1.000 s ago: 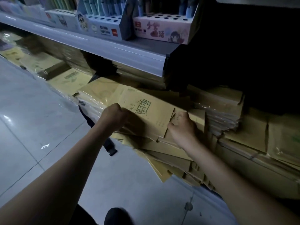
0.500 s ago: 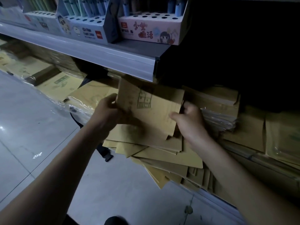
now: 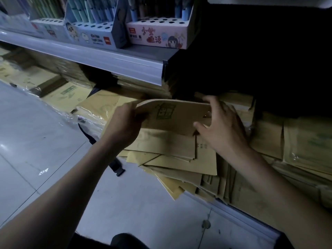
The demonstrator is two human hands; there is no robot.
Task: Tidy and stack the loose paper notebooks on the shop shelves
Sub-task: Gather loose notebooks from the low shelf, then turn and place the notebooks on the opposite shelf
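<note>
Since half a second ago you have tipped the notebook (image 3: 172, 117) back and raised it, so its cover with the green grid drawing now looks flatter and its bowed top edge sits below the grey lip of the upper shelf (image 3: 116, 62). At far left, plastic-wrapped bundles (image 3: 86, 108) of the same brown paper lie on the lower shelf (image 3: 242, 212), beside the tiled floor (image 3: 36, 141). Your left hand (image 3: 125, 126) grips the notebook's left edge, fingers curled round it. Under the raised notebook a loose pile (image 3: 170, 159) of notebooks lies fanned and crooked, with corners hanging over the shelf's front edge. Your right hand (image 3: 224, 130) pinches the notebook's right edge, thumb on the cover and fingers reaching over the far corner. Further right, wrapped stacks (image 3: 305, 141) sit side by side on the same shelf.
</note>
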